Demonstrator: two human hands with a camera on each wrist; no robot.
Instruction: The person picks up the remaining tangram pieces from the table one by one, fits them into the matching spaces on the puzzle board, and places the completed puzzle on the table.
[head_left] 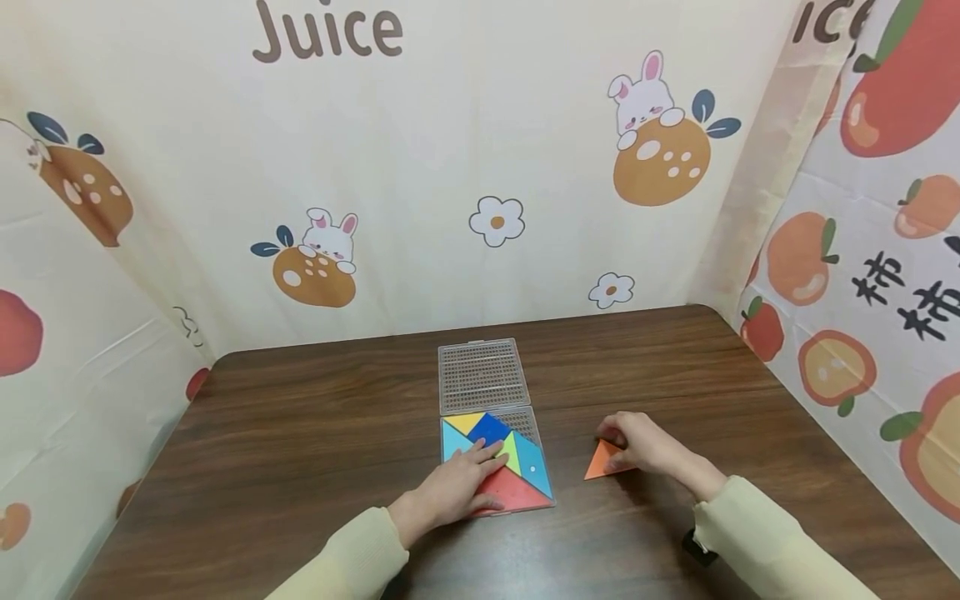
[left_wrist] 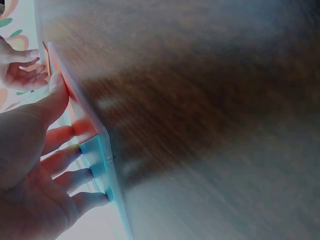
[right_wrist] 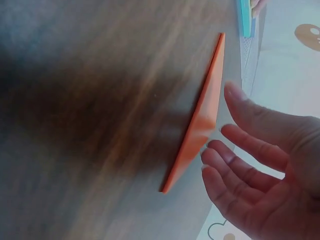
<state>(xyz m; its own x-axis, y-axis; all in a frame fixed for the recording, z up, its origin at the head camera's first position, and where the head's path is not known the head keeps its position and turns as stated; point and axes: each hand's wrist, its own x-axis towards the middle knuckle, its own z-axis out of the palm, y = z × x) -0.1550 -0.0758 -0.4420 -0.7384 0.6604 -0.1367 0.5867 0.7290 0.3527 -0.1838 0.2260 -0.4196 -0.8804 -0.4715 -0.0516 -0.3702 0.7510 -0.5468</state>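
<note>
Flat tangram pieces lie in a clear plastic case (head_left: 524, 421): a yellow triangle (head_left: 461, 422), a dark blue square (head_left: 489, 428), a lime triangle (head_left: 512, 451), a red triangle (head_left: 525, 492) and light blue pieces (head_left: 534, 463). My left hand (head_left: 450, 490) rests on them with spread fingers, partly covering the red and light blue ones. In the left wrist view, fingertips touch the red and light blue pieces. To the right, an orange triangle (right_wrist: 202, 130) lies on the table. My right hand (right_wrist: 265, 170) hovers beside it, fingers loosely bent, thumb apart, gripping nothing.
The case's ridged clear lid (head_left: 483, 375) lies opened flat behind the tray. Everything stands on a dark wooden table (head_left: 315, 433). Printed cloth (head_left: 420, 167) hangs behind and at both sides. A small black object (head_left: 699, 548) shows under the right sleeve.
</note>
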